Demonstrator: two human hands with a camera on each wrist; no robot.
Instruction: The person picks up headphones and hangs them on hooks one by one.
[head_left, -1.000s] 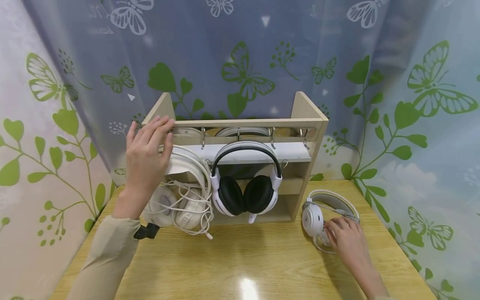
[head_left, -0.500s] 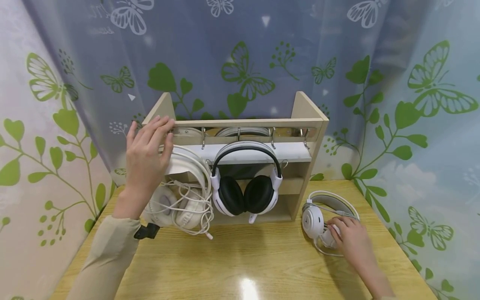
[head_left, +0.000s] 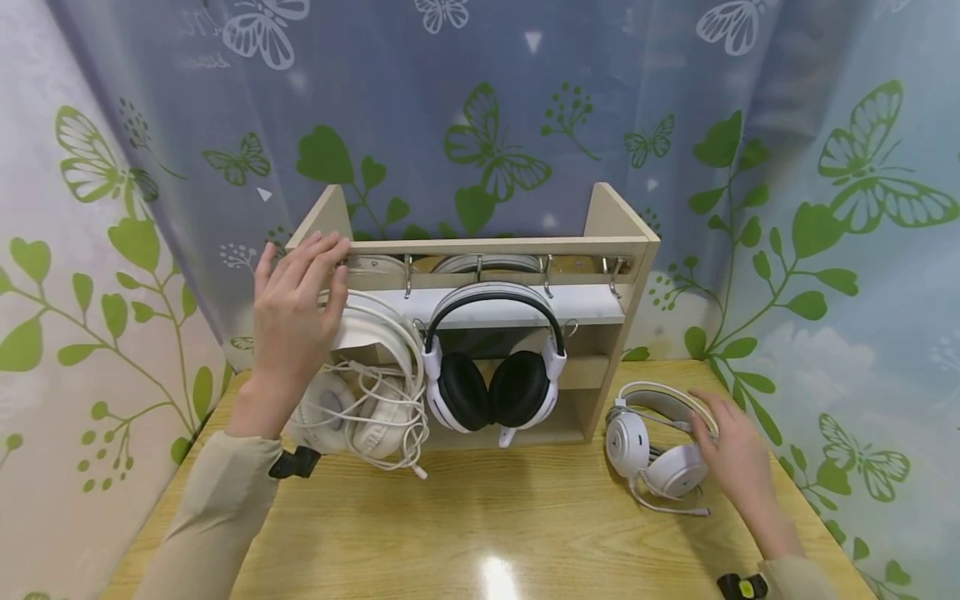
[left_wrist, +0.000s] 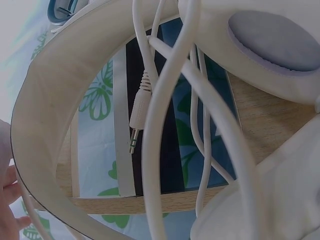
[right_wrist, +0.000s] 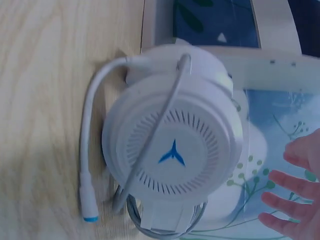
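Observation:
My left hand [head_left: 296, 321] rests on the top left corner of a wooden rack [head_left: 495, 247], fingers extended over its top edge. Beneath it hangs a white headset [head_left: 382, 421] wrapped in its tangled cable; its headband [left_wrist: 35, 100] and bare audio plug [left_wrist: 140, 110] show in the left wrist view. My right hand [head_left: 735, 446] is beside the headband of another white headset [head_left: 628, 442] lying on the table at the right. Its fingers [right_wrist: 287, 207] are spread apart in the right wrist view, holding nothing. The earcup [right_wrist: 175, 140] there has a blue logo.
A white headset with black ear pads [head_left: 517, 390] hangs at the rack's middle. Several metal hooks [head_left: 548, 275] line the rail. The headset's microphone boom [head_left: 675, 509] lies on the wooden table [head_left: 465, 525]. A patterned curtain [head_left: 420, 92] stands behind.
My right hand has moved right, off the lying headset's earcup to beside its headband, uncovering the earcup and microphone boom. The left hand has stayed on the rack.

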